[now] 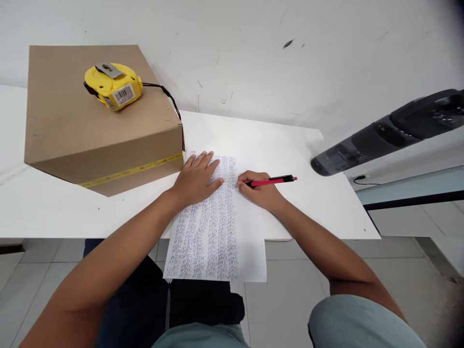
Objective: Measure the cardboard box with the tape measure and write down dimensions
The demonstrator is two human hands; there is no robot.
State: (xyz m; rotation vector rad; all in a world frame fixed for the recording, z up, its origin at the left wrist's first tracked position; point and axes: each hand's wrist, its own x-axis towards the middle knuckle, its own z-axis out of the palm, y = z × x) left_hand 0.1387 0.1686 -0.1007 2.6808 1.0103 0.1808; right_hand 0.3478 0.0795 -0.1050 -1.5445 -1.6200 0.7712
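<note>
Right grip (262,192) closed around pen (271,181)

Handwriting (203,246) on sheet (251,256), barcode label (123,94) on tape meas. (105,81), print on box's (61,116) yellow tape (126,172): all illeg.

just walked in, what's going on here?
A person's right hand holds a red and black pen at a sheet of paper on a white table; the fingers hide the pen's tip. The left hand lies on the upper part of the sheet, fingers spread. Columns of handwriting cover most of the page, with a bare strip along the right. The sheet's lower end juts past the table edge.
</note>
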